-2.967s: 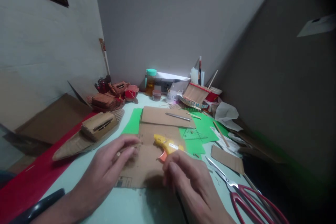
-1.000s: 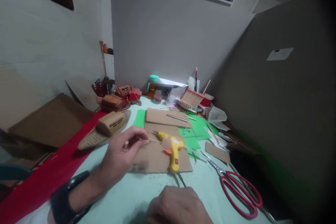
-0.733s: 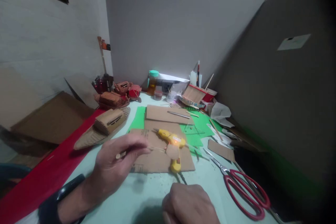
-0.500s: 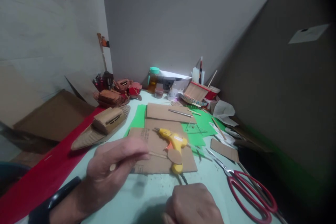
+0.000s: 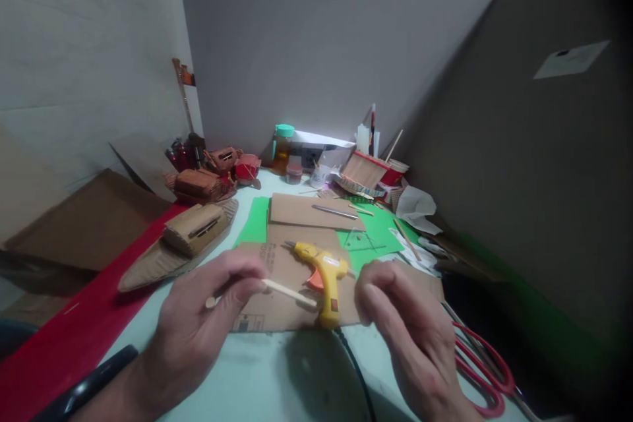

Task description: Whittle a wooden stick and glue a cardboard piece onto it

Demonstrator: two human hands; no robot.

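Observation:
My left hand (image 5: 208,316) is closed in a pinch around a thin wooden stick (image 5: 289,293). One end of the stick points right, in front of the glue gun; a round pale end shows at the palm side. My right hand (image 5: 405,323) is raised to the right of the glue gun, fingers curled together; whatever may be in them is hidden. The yellow glue gun (image 5: 324,277) lies on a cardboard sheet (image 5: 277,310), its nozzle to the left and its black cord running toward me. Red-handled scissors (image 5: 487,369) lie partly behind my right hand.
A cardboard boat (image 5: 182,244) stands at left, with reddish-brown model boats (image 5: 202,183) behind it. Farther back are a bottle with a turquoise lid (image 5: 283,148) and a small tub (image 5: 294,173). A metallic pen (image 5: 333,211) and a clear set square (image 5: 363,241) lie mid-table.
My right hand has risen from the near edge to beside the glue gun. The oval cardboard piece at the stick's end no longer shows. My left hand keeps its pinch.

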